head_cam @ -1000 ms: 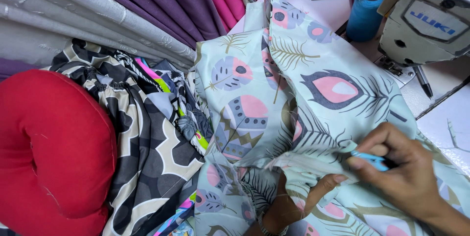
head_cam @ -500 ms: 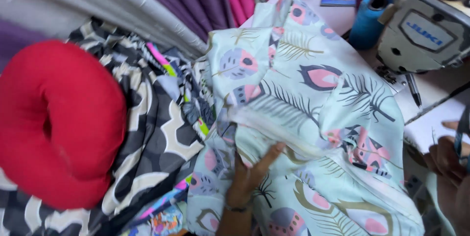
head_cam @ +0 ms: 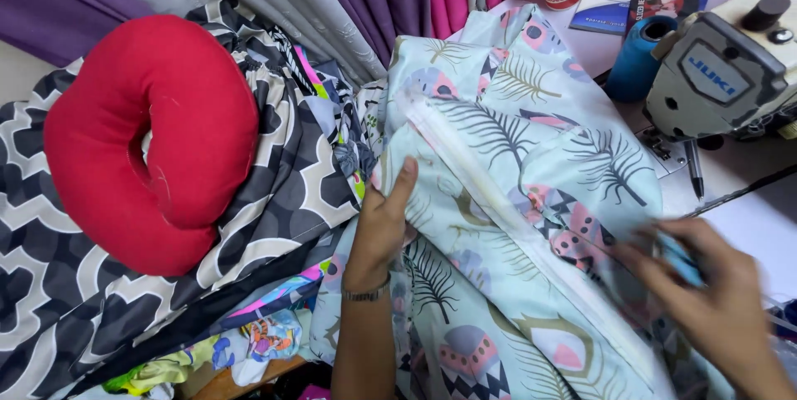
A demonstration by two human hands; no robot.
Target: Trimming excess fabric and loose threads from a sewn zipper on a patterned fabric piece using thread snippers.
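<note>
Since half a second ago my right hand (head_cam: 714,300) has slid back into view, blurred, its grip pinching a small blue tool (head_cam: 682,260). My left hand (head_cam: 383,221) lies spread on the feather-print fabric (head_cam: 515,143); the tool's tip is unreadable.

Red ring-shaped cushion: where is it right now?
In the head view the red ring-shaped cushion lies at the left, on the black-and-white patterned fabric, apart from the left hand, which presses the pale feather-print fabric.
</note>
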